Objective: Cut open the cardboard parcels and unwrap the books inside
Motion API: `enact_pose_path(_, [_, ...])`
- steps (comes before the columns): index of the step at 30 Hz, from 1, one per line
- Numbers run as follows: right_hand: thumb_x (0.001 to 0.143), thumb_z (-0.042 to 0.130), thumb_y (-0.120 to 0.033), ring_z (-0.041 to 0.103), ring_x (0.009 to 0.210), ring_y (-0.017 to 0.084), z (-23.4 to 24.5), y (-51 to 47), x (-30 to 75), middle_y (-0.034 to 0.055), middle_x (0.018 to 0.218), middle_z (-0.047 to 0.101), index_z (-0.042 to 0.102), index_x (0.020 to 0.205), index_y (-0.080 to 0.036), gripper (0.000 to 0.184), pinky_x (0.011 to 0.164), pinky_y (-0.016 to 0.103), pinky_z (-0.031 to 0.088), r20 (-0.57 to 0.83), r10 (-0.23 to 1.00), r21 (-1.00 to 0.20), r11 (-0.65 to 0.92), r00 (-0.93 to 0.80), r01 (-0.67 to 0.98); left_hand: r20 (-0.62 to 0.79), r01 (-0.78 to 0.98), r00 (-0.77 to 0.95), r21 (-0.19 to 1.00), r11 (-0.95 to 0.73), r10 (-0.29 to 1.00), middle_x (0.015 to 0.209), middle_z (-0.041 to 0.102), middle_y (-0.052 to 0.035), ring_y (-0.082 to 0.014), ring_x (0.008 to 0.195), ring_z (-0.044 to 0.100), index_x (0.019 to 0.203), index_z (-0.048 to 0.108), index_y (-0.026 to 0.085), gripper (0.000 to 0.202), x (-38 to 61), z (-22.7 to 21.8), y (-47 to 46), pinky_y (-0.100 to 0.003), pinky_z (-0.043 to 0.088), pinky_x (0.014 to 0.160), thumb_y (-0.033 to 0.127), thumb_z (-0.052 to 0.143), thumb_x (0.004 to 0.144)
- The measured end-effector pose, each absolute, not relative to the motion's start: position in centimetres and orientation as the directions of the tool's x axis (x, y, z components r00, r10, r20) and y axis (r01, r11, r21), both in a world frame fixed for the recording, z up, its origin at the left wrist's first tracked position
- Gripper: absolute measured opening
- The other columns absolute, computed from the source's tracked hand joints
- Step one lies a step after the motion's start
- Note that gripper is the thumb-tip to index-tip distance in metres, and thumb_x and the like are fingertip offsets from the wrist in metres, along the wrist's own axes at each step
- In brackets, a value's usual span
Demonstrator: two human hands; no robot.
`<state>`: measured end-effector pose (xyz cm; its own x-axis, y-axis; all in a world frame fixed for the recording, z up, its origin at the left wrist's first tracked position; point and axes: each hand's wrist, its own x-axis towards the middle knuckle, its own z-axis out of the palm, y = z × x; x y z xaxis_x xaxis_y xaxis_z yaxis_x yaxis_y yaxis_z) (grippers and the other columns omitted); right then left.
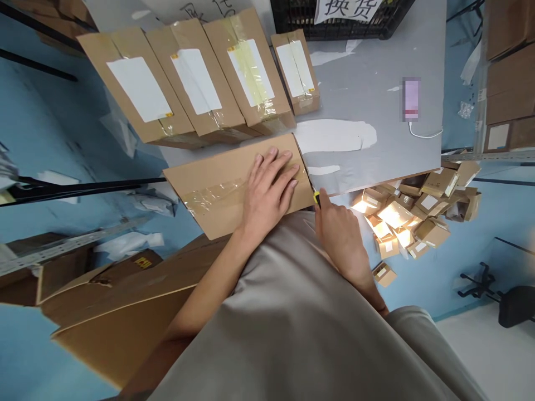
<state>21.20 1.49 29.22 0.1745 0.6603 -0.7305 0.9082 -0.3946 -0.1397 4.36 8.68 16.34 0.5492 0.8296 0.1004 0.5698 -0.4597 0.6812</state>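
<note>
A taped cardboard box [225,200] lies at the table's near edge, against my body. My left hand [270,192] rests flat on its top face with the fingers stretched out. Clear tape runs along the box's left part, beside that hand. At the box's right end, my right hand [340,231] is closed around a yellow and black utility knife [316,197]. The knife's front end is close to the box's right edge; its blade is too small to make out, and most of the handle is hidden in my fingers.
Several labelled cardboard boxes [194,83] stand in a row behind. A black crate [288,22] with a paper sign sits at the back of the grey table [376,61]. A phone [411,97] with a white cable lies right. Boxes [430,203] are heaped on the floor; a large open carton [125,312] stands left.
</note>
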Motion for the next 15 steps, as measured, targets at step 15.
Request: enact_pose_path(15, [0.112,0.058,-0.035,0.066,0.059,0.014,4.5,6.0,29.3,0.0062,0.084,0.081,0.055,0.094,-0.023,0.022,0.064,0.027,0.052,-0.647,0.618,-0.632,-0.763,0.447,0.140,0.130,0.760,-0.119,0.650,0.006,0.984,0.188,0.033,-0.0141,-0.0390,0.179,0.017,0.177,0.040,0.030,0.083,-5.4,16.2,8.2,-0.066,0.014,0.147,0.069,0.063,0.108])
